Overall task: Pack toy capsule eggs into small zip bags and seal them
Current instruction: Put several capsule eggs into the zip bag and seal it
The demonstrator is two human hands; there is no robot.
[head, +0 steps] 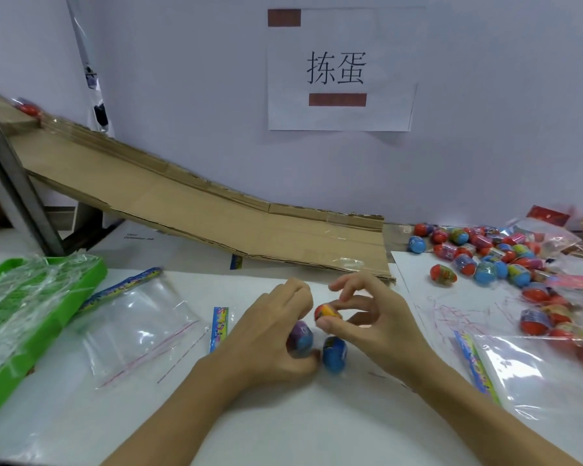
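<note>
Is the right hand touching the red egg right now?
Touching. The head view shows the right hand pinching the red egg, thumb below and fingers curled over it, above the blue egg on the table.

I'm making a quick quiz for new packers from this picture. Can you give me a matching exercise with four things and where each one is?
Things:
1. red egg
2. purple egg
3. green basket
4. pile of eggs

Places:
A. far left of the table
B. pinched in the right hand
C. far right of the table
D. under the left hand fingers

Pairs: 1-B, 2-D, 3-A, 4-C
</note>
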